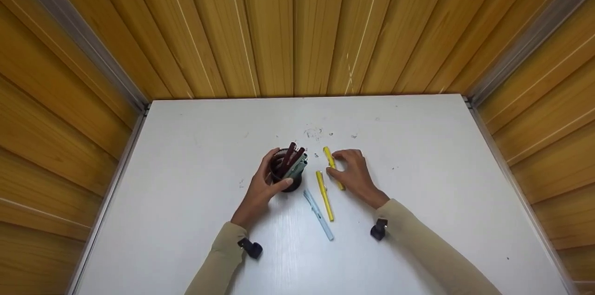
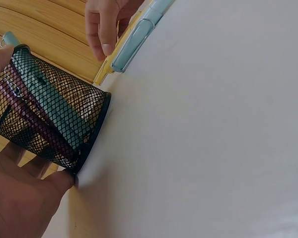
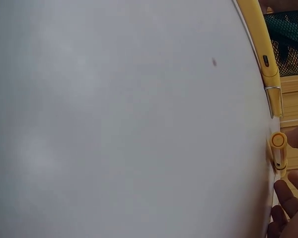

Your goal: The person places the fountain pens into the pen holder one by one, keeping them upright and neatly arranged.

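My left hand [image 1: 260, 188] grips a black mesh pen cup [image 2: 49, 106], fingers on its far side and thumb near the front. Inside lean dark red pens [image 1: 287, 158] and green pens [image 1: 297, 168]. To the right, my right hand [image 1: 357, 175] has thumb and index finger on either side of a yellow pen [image 1: 330, 159], pinching it at the table surface. A second yellow pen [image 1: 325, 196] lies just left of it. Nearest me rests a light blue pen [image 1: 319, 215] with a clip. The right wrist view shows only part of the right hand's fingers [image 3: 288, 203].
The white table [image 1: 186, 155] carries small dark marks [image 1: 314, 133] beyond the pens. Wood-patterned walls [image 1: 269, 30] enclose its back and both sides. A small black device [image 1: 251, 247] is strapped at each wrist.
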Demonstrator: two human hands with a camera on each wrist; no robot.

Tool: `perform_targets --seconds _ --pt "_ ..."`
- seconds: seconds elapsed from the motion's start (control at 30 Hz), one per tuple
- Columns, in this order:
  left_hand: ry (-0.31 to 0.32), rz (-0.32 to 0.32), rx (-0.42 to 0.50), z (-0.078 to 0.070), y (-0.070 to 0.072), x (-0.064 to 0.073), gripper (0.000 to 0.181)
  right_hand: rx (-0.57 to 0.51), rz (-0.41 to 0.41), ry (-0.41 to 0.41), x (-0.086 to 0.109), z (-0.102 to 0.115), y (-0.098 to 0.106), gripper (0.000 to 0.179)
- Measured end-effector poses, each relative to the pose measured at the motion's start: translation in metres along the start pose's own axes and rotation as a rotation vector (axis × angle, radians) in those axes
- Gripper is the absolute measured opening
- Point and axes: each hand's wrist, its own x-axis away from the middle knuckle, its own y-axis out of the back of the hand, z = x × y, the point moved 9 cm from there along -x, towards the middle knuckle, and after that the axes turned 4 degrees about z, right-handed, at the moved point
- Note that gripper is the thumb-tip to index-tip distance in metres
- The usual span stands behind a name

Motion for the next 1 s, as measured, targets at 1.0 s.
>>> perform_targets --seconds 1.0 --pt "0.003 -0.009 -0.009 -0.0034 -0.0022 0.0015 0.095 0.062 -0.083 0.061 -0.0057 -0.0023 -0.0035 0.027"
